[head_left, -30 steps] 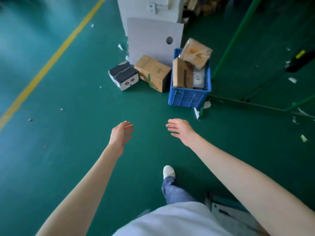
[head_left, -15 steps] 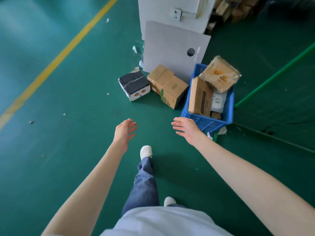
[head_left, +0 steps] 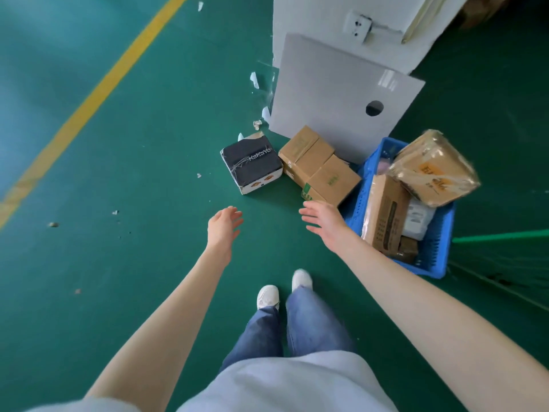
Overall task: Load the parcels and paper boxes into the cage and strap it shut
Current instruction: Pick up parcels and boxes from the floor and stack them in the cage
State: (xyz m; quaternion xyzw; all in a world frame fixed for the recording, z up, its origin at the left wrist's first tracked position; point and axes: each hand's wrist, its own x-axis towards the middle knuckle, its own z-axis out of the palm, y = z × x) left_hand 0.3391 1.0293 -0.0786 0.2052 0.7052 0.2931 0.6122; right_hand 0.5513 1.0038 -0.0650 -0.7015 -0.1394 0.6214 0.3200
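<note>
A black-topped white box (head_left: 251,164) and a brown cardboard box (head_left: 319,166) lie side by side on the green floor in front of me. To their right a blue plastic crate (head_left: 436,263) holds a tall brown box (head_left: 384,214), a plastic-wrapped brown parcel (head_left: 432,169) perched on top, and smaller packets. My left hand (head_left: 222,228) is stretched forward with fingers spread, empty, just short of the black box. My right hand (head_left: 323,223) is also spread and empty, its fingers near the brown box's front corner. A green bar of the cage (head_left: 499,235) shows at the right edge.
A grey board with a round hole (head_left: 341,99) leans on a white pillar (head_left: 326,13) behind the boxes. A yellow line (head_left: 98,90) crosses the floor at left. Paper scraps lie scattered near the pillar. My feet in white shoes (head_left: 283,288) stand below the hands.
I have walked closer to the boxes, which now look larger and nearer. Both hands stayed spread and empty, reaching further toward the black and brown boxes.
</note>
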